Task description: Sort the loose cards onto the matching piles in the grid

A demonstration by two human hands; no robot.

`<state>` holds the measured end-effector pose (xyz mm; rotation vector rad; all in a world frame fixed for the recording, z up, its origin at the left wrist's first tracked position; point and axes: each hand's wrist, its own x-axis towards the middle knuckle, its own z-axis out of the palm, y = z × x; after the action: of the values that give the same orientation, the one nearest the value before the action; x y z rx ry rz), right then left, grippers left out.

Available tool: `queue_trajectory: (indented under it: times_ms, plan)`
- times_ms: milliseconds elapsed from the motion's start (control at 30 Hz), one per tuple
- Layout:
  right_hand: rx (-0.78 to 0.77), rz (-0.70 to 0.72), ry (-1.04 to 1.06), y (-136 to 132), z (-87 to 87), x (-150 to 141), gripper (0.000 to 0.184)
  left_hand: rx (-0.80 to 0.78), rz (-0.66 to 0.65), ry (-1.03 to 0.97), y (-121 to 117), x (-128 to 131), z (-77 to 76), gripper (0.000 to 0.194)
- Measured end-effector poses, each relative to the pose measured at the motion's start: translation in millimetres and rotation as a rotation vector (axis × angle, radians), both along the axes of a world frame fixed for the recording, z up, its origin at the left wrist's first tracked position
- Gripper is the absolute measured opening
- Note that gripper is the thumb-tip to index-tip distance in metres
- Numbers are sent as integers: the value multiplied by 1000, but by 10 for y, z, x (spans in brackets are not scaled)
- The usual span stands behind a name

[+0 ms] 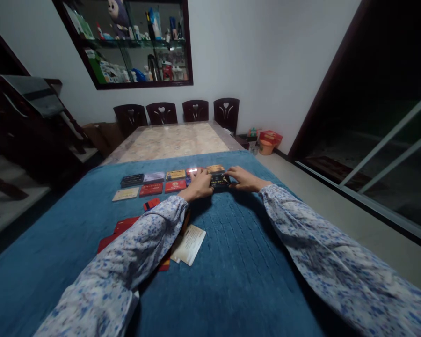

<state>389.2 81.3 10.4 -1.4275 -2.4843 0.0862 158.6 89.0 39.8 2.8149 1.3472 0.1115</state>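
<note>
A stack of black cards (220, 181) with gold print lies at the right end of the front row, between my two hands. My left hand (198, 184) has its fingers curled against the stack's left edge and covers part of the cards beside it. At the right edge, my right hand (244, 179) holds the same stack between bent fingers and thumb. Directly behind it is a gold card stack (215, 168). To the left sit a red card stack (175, 186), another red stack (151, 189), a cream stack (125, 194), a yellow stack (176, 175) and a dark stack (132, 180).
A blue cloth (231, 262) covers the near part of the marble table (171, 139). Loose cream cards (190, 244) and red cards (121, 228) lie partly under my left forearm. Several dark chairs (195, 111) stand behind the table; an orange bucket (265, 147) is on the floor.
</note>
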Motion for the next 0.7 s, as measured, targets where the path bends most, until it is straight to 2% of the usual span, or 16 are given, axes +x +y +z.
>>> queue_trajectory:
  times_ms: [333, 700]
  plan:
    - [-5, -51, -107, 260, 42, -48, 48, -24, 65, 56, 219, 120, -31, 48]
    - [-86, -109, -134, 347, 74, -92, 44, -44, 70, 95, 307, 181, -29, 50]
